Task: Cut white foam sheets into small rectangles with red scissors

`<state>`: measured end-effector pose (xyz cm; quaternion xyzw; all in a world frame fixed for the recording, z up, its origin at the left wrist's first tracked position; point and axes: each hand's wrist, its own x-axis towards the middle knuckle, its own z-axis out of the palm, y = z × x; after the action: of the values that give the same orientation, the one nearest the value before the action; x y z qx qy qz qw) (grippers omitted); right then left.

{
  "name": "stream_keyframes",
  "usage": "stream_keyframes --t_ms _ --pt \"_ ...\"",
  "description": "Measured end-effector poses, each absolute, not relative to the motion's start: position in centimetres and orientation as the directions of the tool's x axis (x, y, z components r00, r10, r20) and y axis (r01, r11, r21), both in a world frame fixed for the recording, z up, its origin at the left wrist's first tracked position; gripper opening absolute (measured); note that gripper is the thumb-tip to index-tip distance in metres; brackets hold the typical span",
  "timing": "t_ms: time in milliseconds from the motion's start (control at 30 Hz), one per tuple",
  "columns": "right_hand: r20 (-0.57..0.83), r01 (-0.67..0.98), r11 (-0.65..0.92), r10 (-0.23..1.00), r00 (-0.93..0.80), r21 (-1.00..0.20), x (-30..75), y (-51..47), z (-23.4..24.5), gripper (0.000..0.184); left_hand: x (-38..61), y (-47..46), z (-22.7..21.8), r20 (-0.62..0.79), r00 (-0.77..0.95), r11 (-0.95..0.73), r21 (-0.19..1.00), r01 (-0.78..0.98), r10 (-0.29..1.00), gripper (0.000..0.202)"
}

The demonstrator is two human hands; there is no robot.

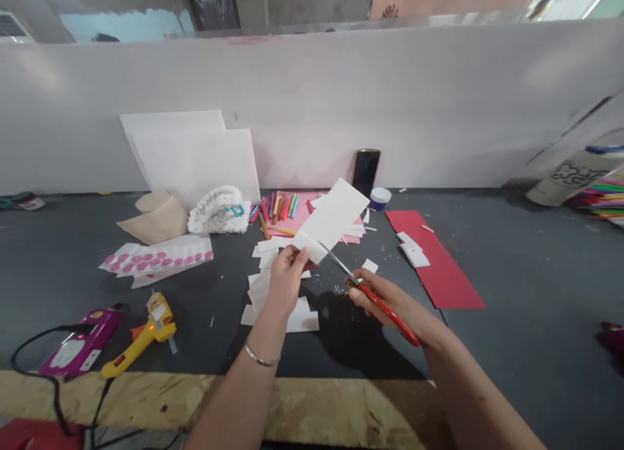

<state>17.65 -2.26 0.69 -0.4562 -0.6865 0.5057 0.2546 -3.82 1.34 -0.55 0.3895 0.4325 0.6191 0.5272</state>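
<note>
My left hand (pixel 288 277) pinches the lower left corner of a white sheet of card (pixel 335 214), held tilted above the table. A pair of red-handled scissors (pixel 385 310) is in my right hand (pixel 383 297), its fingers closed around the handles. The blades point up and left, with their tips at the card's lower edge near my left thumb. Cut white card pieces (pixel 302 317) lie on the dark table beneath my left hand, and small scraps (pixel 338 290) are scattered below the scissors.
At the left, a yellow glue gun (pixel 141 339) with a cord lies by a purple device (pixel 82 343). Crayons (pixel 280 208) rest on pink paper behind the card. A phone (pixel 366 170) leans on the white partition. Red paper (pixel 439 261) lies to the right.
</note>
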Motion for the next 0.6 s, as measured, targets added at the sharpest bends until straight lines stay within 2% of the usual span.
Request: stream_keyframes --t_ms 300,600 --pt "-0.103 0.372 0.089 0.879 -0.466 -0.924 17.5 -2.5 1.0 0.03 -4.2 1.4 -0.5 -0.007 -0.038 -0.004 0.954 -0.301 0.999 0.034" --pt "-0.046 0.576 0.19 0.928 -0.37 -0.795 16.2 -2.3 1.0 0.038 -4.3 1.3 -0.1 -0.042 -0.032 0.029 0.945 -0.326 0.999 0.032"
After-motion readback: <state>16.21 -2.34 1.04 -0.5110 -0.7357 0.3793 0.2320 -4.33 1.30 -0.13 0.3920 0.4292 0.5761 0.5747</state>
